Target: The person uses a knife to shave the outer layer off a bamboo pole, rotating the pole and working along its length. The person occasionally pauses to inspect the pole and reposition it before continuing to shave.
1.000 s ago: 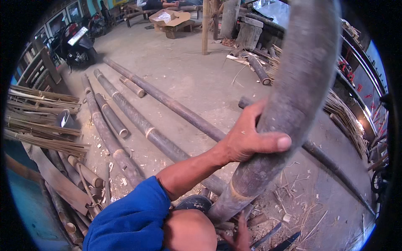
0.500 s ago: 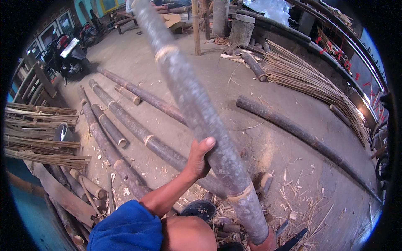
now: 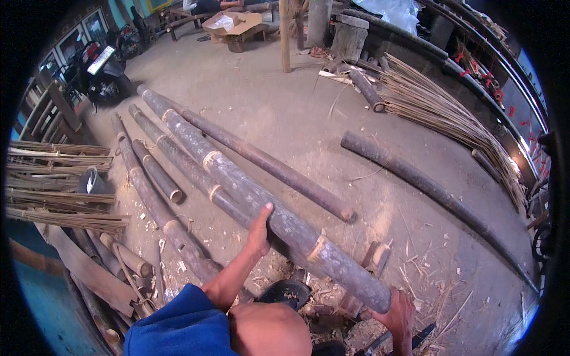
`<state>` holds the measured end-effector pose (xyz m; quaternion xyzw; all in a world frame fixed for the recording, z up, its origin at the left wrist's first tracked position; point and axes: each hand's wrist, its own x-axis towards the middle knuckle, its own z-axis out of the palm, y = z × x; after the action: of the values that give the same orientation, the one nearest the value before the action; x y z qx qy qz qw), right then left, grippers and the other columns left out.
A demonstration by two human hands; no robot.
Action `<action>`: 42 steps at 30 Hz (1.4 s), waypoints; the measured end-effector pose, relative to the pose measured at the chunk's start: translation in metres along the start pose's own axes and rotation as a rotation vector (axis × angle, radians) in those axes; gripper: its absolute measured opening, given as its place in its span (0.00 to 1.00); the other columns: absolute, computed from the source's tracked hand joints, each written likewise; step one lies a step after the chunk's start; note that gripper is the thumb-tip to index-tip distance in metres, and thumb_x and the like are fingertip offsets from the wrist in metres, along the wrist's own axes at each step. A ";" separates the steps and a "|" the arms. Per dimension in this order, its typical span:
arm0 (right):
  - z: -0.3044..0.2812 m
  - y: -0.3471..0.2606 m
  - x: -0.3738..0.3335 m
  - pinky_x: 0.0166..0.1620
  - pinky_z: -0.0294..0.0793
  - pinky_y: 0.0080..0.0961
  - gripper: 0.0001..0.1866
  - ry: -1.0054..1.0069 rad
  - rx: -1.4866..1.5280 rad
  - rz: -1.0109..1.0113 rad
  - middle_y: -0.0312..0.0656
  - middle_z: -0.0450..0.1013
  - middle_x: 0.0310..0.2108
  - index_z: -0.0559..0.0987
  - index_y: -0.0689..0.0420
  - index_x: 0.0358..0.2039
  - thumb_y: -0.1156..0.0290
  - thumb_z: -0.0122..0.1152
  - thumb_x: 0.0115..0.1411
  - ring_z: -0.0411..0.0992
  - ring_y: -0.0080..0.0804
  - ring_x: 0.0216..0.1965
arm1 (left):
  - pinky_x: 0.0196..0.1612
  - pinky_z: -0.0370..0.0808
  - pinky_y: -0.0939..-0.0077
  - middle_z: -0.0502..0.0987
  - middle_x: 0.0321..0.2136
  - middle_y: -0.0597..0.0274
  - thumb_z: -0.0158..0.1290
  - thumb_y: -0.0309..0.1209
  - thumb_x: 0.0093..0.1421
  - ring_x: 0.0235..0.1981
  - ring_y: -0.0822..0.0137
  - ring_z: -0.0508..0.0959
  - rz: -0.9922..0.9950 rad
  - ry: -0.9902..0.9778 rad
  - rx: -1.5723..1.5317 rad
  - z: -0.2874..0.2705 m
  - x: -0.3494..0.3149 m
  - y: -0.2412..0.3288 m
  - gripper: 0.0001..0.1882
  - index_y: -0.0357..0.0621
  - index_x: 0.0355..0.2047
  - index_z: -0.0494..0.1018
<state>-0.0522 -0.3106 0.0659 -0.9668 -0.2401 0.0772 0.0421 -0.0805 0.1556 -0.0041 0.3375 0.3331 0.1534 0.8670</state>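
Observation:
A thick, dark bamboo pole [image 3: 249, 188] with pale rings at its joints slants from the far left toward me at the lower right. My left hand [image 3: 259, 234] grips it from the left side, the thumb showing along its edge and the other fingers hidden beneath. At the pole's near end, my right hand [image 3: 396, 314] is closed round the cut edge, its palm partly hidden. Under my right forearm lies a dark-bladed tool [image 3: 423, 337], partly out of sight. A black bowl [image 3: 286, 292] with shavings sits by my knee.
More bamboo poles [image 3: 151, 199] lie on the floor at left, with another pole [image 3: 439, 199] at right. Split bamboo strips [image 3: 445, 113] are heaped along the right wall and bundled strips [image 3: 59, 196] at far left. A motorcycle [image 3: 101, 74] stands at the back left; a wooden post [image 3: 285, 35] rises behind.
The bamboo pole has swung down and left from a raised slant, its far end now near the floor poles. My left hand moved slightly left; my right hand moved up and right with the near end.

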 end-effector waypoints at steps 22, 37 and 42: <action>0.064 0.021 0.007 0.56 0.71 0.52 0.34 0.551 0.258 0.175 0.55 0.74 0.51 0.77 0.62 0.56 0.46 0.68 0.61 0.72 0.58 0.52 | 0.53 0.77 0.60 0.83 0.46 0.43 0.66 0.45 0.59 0.49 0.54 0.82 0.523 -0.537 1.355 0.107 -0.016 0.008 0.29 0.36 0.53 0.78; 0.124 -0.074 -0.045 0.63 0.62 0.52 0.39 0.349 0.260 0.318 0.54 0.72 0.52 0.71 0.54 0.66 0.41 0.63 0.62 0.67 0.53 0.58 | 0.54 0.76 0.52 0.81 0.49 0.47 0.75 0.50 0.42 0.52 0.45 0.81 0.659 -1.353 1.954 0.175 -0.021 -0.144 0.48 0.56 0.64 0.70; 0.131 -0.033 -0.072 0.65 0.57 0.61 0.25 0.231 0.091 0.357 0.45 0.74 0.50 0.82 0.56 0.45 0.45 0.58 0.67 0.68 0.44 0.59 | 0.57 0.75 0.57 0.83 0.49 0.44 0.76 0.51 0.38 0.54 0.44 0.81 0.238 -1.380 1.816 0.166 0.010 -0.117 0.47 0.51 0.59 0.76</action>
<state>-0.1528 -0.3096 -0.0501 -0.9935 -0.0552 -0.0172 0.0984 0.0447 -0.0046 0.0018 0.8802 -0.2597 -0.2803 0.2814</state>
